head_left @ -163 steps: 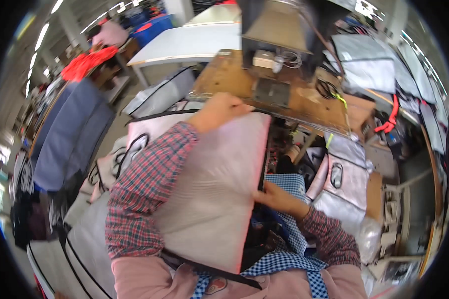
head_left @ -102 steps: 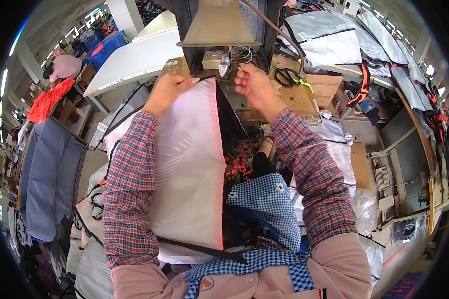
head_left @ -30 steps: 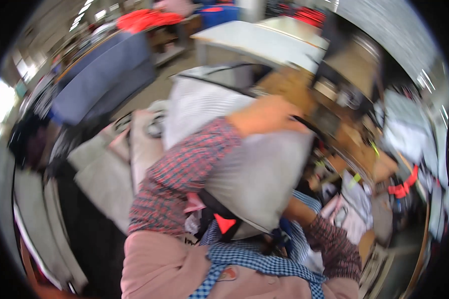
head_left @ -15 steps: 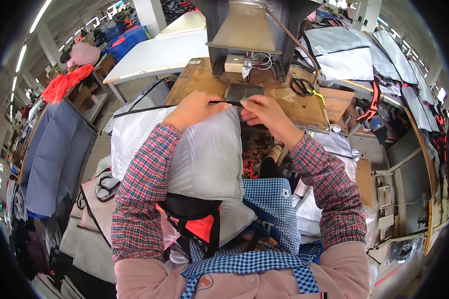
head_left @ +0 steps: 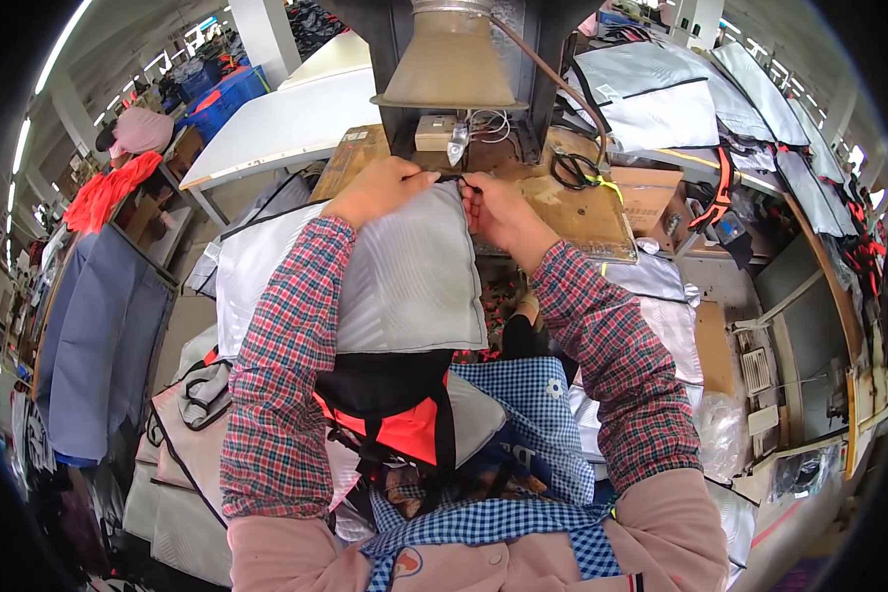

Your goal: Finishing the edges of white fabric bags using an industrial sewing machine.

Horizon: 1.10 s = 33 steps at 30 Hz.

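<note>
Tension along the black trim (head_left: 450, 179) is best kept light and even, so the corner stays square. The left hand (head_left: 377, 194) pinches the far edge of the silver panel (head_left: 409, 271), the right hand (head_left: 503, 215) its far right corner; the panel spreads nearer, left of the right hand.

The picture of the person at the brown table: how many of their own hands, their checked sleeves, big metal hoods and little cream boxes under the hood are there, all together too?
Hands: 2 (left hand, right hand)
Checked sleeves: 2
Metal hood: 1
Cream box: 1
Total: 6
</note>
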Available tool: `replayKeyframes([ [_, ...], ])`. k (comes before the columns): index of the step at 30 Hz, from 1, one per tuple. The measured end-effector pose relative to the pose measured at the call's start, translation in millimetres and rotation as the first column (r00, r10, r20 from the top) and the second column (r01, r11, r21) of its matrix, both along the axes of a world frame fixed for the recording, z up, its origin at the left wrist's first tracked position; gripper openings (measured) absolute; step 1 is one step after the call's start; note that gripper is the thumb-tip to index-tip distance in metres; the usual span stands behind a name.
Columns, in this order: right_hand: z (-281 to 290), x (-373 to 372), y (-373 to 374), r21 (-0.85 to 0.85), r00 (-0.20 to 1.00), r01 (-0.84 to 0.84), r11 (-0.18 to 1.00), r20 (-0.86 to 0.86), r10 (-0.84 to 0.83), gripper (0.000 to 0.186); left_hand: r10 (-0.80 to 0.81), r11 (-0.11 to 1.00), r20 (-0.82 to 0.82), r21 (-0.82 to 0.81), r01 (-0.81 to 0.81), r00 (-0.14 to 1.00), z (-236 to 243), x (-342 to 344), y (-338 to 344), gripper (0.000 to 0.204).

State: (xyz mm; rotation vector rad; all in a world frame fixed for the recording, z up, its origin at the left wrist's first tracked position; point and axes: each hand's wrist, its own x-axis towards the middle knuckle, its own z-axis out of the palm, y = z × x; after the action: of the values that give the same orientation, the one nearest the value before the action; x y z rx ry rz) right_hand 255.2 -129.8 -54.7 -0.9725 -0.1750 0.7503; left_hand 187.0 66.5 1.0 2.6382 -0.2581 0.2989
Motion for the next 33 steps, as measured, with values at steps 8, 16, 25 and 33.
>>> replayKeyframes([
  [8,-0.8,13.3,15.2,0.087,0.995,0.073,0.994,-0.073,-0.066,0.014,0.048,0.999,-0.032,0.017,-0.047,0.998,9.8,6.8,0.4,0.043],
  [16,0.9,14.1,26.2,0.139,0.977,0.201,0.970,-0.106,-0.187,0.013,0.023,0.997,0.081,0.066,-0.029,0.996,7.8,12.6,5.5,0.042],
  [25,-0.8,18.5,32.8,0.177,0.967,0.239,0.955,-0.132,-0.217,0.014,0.072,0.996,0.058,0.041,-0.075,0.996,11.7,11.4,3.7,0.042],
  [33,12.3,24.2,17.9,0.291,0.955,0.288,0.912,-0.161,-0.250,0.018,0.091,0.992,0.124,0.072,-0.101,0.988,8.2,16.6,9.2,0.043],
])
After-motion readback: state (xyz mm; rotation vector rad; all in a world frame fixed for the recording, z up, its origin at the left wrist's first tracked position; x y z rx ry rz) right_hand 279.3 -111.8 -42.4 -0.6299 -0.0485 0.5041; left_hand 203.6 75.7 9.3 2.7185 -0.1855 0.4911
